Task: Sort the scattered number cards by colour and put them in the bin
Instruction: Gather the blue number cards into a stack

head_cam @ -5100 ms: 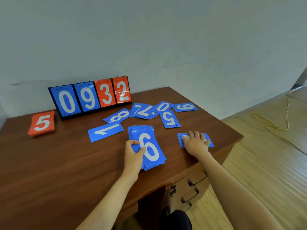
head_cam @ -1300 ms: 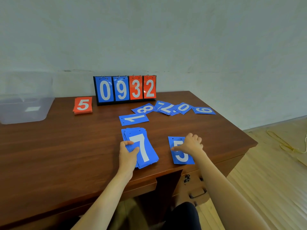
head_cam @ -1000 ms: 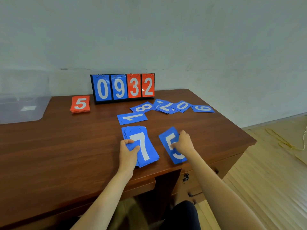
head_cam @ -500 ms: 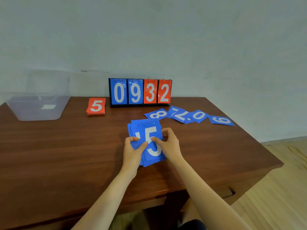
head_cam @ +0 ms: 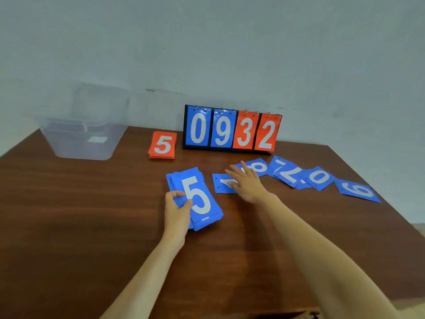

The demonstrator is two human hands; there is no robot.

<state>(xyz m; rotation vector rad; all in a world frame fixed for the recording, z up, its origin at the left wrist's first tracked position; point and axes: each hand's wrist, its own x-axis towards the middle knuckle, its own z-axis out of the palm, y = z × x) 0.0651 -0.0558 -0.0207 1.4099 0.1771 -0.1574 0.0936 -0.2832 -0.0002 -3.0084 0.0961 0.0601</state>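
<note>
The right hand (head_cam: 247, 184), its grip spread flat, lies on a loose blue card (head_cam: 222, 184) lying crosswise, right of the blue stack (head_cam: 195, 199) the left hand (head_cam: 177, 209) pinches.

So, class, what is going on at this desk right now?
A person is sorting number cards by colour. The left hand holds the blue pile, with a 5 on top, against the desk. The right hand lies flat on a loose blue card, fingers spread. More blue cards lie scattered to the right. A red pile sits beside the scoreboard. The clear bin, far left, holds no coloured cards that can be seen.
</note>
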